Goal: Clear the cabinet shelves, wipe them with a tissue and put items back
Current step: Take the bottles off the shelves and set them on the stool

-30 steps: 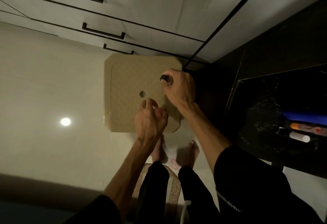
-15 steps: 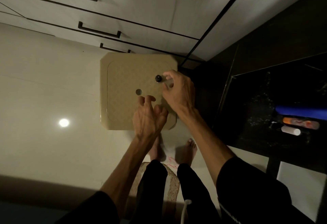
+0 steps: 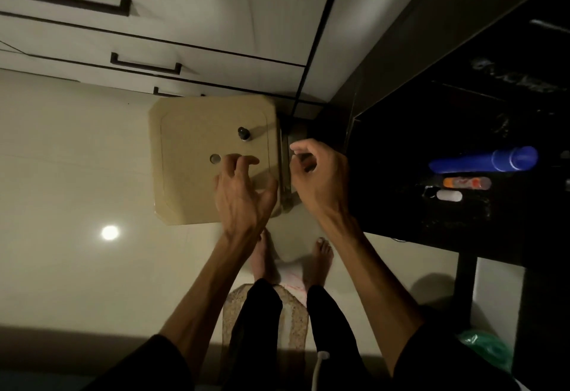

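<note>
A small dark-capped bottle (image 3: 244, 134) stands alone on the beige plastic stool (image 3: 185, 181) below me. My right hand (image 3: 317, 179) hovers off the stool's right edge, fingers loosely curled and holding nothing. My left hand (image 3: 243, 193) hangs over the stool's near right part with fingers spread, also holding nothing. On the dark shelf at the right lie a blue bottle (image 3: 484, 160), an orange tube (image 3: 467, 182) and a small white tube (image 3: 448, 195).
White drawers with dark handles (image 3: 145, 65) run along the top. The pale tiled floor (image 3: 77, 174) spreads to the left with a lamp's reflection. My bare feet stand by a woven mat (image 3: 293, 329). A green object (image 3: 484, 350) sits at the bottom right.
My right hand set the small bottle on the stool, let go and pulled back to the right. My left hand opened and shifted slightly. The view has swung toward the dark shelf.
</note>
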